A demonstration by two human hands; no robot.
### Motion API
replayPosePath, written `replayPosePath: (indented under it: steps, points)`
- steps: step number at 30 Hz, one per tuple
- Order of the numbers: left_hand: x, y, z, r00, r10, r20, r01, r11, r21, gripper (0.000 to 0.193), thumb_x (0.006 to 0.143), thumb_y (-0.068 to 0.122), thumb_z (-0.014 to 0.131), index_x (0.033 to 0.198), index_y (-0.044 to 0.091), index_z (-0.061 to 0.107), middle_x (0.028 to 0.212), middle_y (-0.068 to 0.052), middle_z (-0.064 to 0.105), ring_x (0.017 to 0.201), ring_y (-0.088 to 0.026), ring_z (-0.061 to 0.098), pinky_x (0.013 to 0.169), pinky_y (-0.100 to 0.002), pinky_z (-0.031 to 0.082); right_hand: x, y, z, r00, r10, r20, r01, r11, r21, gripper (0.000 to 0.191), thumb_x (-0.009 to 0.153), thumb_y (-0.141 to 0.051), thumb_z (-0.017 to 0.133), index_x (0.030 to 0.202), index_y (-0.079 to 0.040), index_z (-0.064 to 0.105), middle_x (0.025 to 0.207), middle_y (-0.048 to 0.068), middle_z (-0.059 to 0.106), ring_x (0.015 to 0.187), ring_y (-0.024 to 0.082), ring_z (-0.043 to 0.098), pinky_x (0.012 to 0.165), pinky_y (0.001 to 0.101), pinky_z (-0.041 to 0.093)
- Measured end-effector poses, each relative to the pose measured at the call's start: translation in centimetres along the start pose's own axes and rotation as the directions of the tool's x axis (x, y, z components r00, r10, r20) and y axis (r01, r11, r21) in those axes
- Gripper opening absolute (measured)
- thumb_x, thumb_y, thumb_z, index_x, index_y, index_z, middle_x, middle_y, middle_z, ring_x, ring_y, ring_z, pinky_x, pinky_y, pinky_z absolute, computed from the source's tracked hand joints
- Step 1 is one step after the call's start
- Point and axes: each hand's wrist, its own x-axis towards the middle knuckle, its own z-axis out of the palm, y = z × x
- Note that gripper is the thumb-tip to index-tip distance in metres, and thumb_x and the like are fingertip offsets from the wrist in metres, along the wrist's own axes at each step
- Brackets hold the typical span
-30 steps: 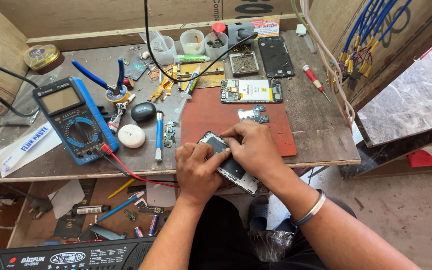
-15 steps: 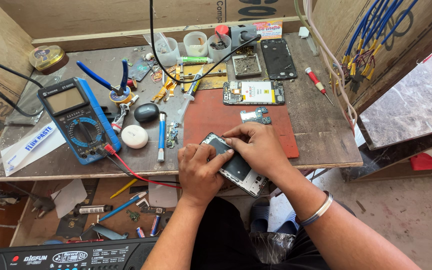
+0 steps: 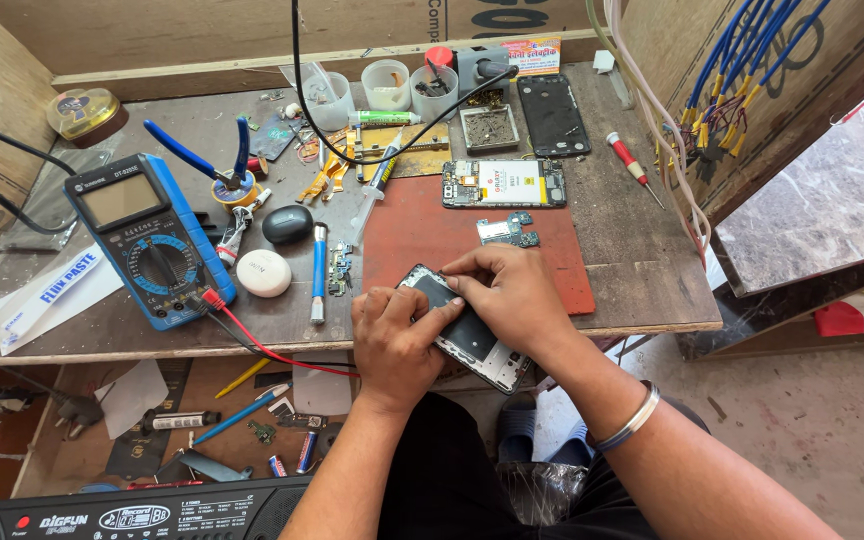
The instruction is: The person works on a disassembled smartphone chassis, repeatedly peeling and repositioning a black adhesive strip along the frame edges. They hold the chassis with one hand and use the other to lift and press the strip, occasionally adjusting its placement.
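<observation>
- At the near edge of the workbench (image 3: 642,290): both hands close on an opened phone (image 3: 472,335), which lies tilted, partly on the red mat (image 3: 422,235) and partly past the bench edge.
- Left hand (image 3: 397,335) grips the phone's near-left side, thumb pressed on its dark inner face.
- Right hand (image 3: 512,295) covers the far end, fingertips pinched at the top edge; metal bangle (image 3: 627,425) on that wrist.
- Just beyond the right hand: small circuit board (image 3: 507,232) on the mat.
- Farther back: second opened phone (image 3: 504,184) showing its battery, black back cover (image 3: 552,115) behind it.
- Right of those: red-handled screwdriver (image 3: 630,165).
- Left of the mat: blue multimeter (image 3: 147,240), white round case (image 3: 264,272), black pod (image 3: 287,223), blue-handled pliers (image 3: 202,155).
</observation>
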Motion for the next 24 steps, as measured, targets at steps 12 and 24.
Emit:
replayPosePath:
  steps: [12, 24]
  points:
    - [0.0, 0.0, 0.1, 1.0, 0.009, -0.004, -0.008, 1.0, 0.021, 0.023, 0.075, 0.011, 0.072, 0.092, 0.024, 0.082, 0.082, 0.004, 0.056, 0.087, -0.021, 0.055, 0.082, -0.041, 0.04, 1.1, -0.2, 1.4, 1.0, -0.015, -0.001, 0.015, 0.999, -0.031, 0.018, 0.079, -0.013, 0.076, 0.094, -0.004, 0.081, 0.084, 0.012, 0.078, 0.068, 0.02, 0.073, 0.066, 0.0333, 0.057]
    - [0.0, 0.0, 0.0, 1.0, 0.0, 0.012, -0.001, 1.0, 0.026, 0.022, 0.075, 0.011, 0.071, 0.09, 0.023, 0.082, 0.082, 0.004, 0.056, 0.087, -0.021, 0.055, 0.082, -0.041, 0.041, 1.4, -0.4, 1.6, 1.0, 0.027, 0.003, -0.027, 0.999, -0.031, 0.019, 0.078, -0.013, 0.076, 0.093, -0.004, 0.081, 0.082, 0.013, 0.078, 0.067, 0.02, 0.074, 0.065, 0.0332, 0.057]
